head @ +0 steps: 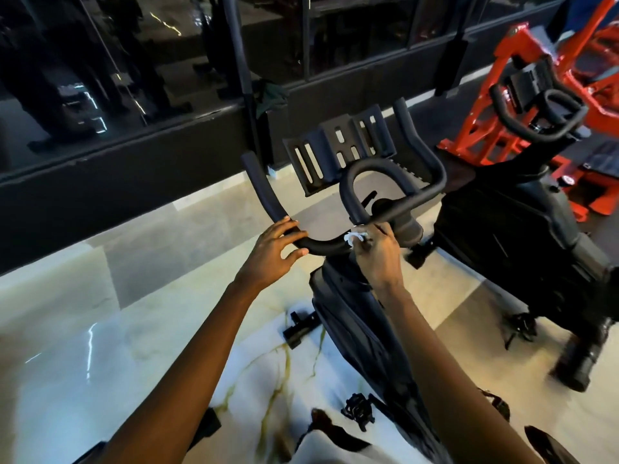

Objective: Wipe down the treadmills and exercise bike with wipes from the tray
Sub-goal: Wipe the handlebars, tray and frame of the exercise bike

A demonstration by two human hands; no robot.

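Under the exercise bike [348,313], marble floor [100,329]

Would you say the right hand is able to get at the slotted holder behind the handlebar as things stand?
Probably yes: the right hand holds the wipe on the handlebar, the slotted holder stands just beyond the loop with only open space between, and the left hand grips the bar aside.

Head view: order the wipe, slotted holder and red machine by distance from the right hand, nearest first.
1. wipe: pinched in the right hand, against the handlebar.
2. slotted holder: just ahead, above the handlebar.
3. red machine: far right, behind the second bike.
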